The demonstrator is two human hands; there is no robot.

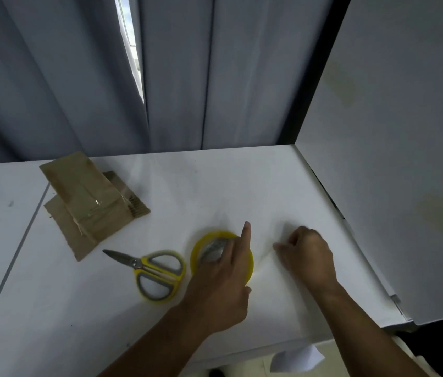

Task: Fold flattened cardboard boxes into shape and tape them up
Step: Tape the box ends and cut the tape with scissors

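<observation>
A yellow roll of clear tape lies flat on the white table. My left hand rests over it, index finger pointing forward, the other fingers curled on the roll. Just right of it, my right hand has its fingers curled and pinches what looks like a faint clear tape end drawn from the roll; blur hides the detail. A stack of flattened brown cardboard boxes, the top one with clear tape on it, lies at the table's back left.
Yellow-handled scissors lie closed just left of the tape roll, blades pointing left. A white partition stands along the table's right edge. Grey curtains hang behind the table. A seam runs down the table at left.
</observation>
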